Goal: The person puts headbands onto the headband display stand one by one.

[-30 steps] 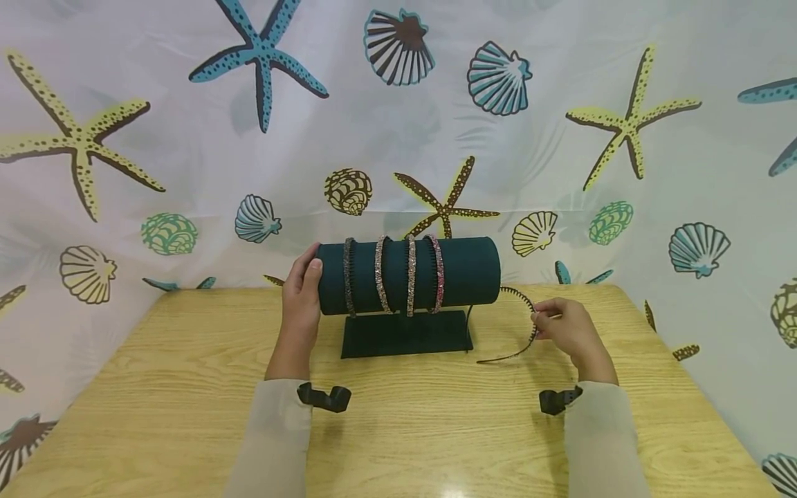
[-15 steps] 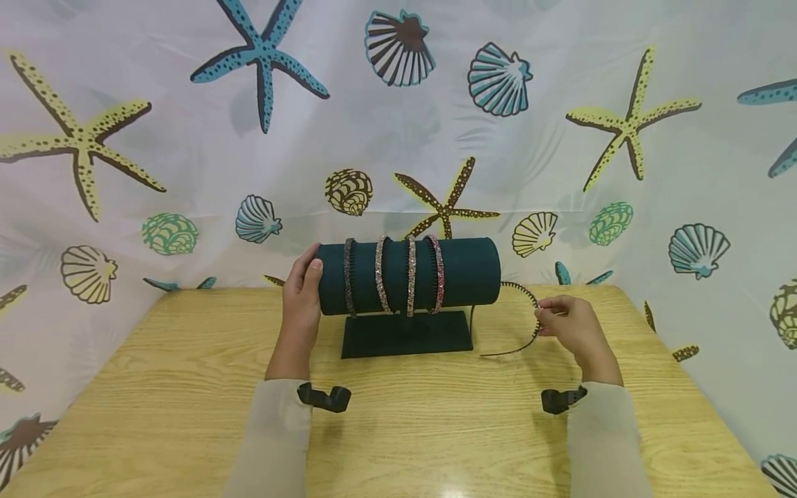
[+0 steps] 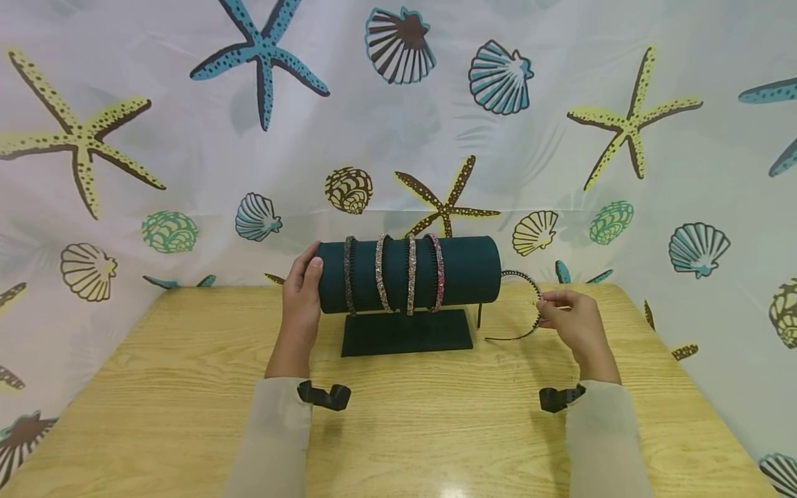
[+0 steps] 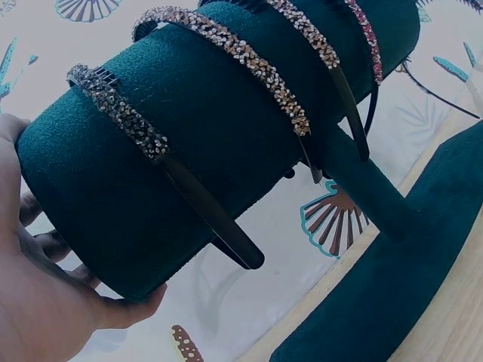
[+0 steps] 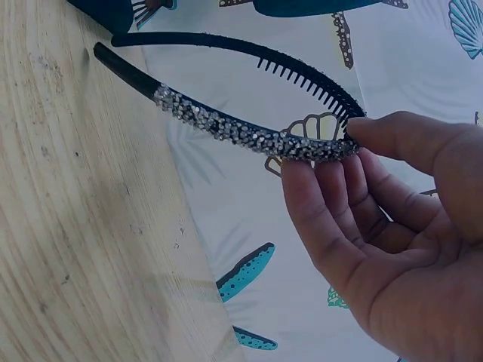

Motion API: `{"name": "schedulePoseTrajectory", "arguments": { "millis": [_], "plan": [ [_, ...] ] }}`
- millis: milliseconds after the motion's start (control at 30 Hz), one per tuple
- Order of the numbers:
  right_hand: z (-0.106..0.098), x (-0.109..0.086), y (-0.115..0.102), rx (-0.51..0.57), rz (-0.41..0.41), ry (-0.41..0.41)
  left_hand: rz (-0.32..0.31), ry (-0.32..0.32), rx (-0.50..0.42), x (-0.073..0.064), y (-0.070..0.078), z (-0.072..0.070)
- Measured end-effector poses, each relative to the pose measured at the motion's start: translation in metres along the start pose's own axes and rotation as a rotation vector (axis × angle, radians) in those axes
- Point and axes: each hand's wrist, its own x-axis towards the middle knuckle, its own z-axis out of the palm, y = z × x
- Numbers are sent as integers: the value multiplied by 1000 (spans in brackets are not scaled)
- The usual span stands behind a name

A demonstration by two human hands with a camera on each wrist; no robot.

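Observation:
A dark green velvet headband stand has a thick horizontal roll (image 3: 470, 270) above a flat base (image 3: 407, 335). My left hand (image 3: 301, 297) grips the roll's left end, thumb in front and fingers behind. Several sparkly headbands sit on the roll: a dark grey one (image 4: 124, 117) nearest that hand, two pale gold ones, and a pink one (image 3: 438, 271) furthest right. Off the roll's right end, my right hand (image 3: 575, 321) pinches a black toothed headband (image 5: 234, 130) with silver sparkle at its curved top. Its two ends point left, toward the stand, one partly behind the roll.
The stand is on a wooden table (image 3: 436, 429), near its back edge. Behind and beside the table hangs a white cloth (image 3: 398, 131) printed with starfish and shells. Each wrist bears a small black camera mount (image 3: 324, 397).
My right hand has lifted the silver headband a little, its lower ends rising and shifting slightly right. The left hand and the stand have stayed in place.

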Motion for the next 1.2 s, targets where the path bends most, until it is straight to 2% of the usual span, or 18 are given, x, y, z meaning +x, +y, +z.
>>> {"name": "schedulePoseTrajectory", "arguments": {
  "millis": [400,800,967,1200],
  "plan": [
    [8,0,-6,114,-2,97,0,-12,-5,0,0,-1],
    [17,2,-15,179,-3,188,-6,-9,-6,0,1,-1],
    [21,3,-19,198,-19,238,-5,-10,-3,0,0,-1],
    [26,2,-24,233,-54,259,-2,-10,-3,0,0,-1]
  ]
}}
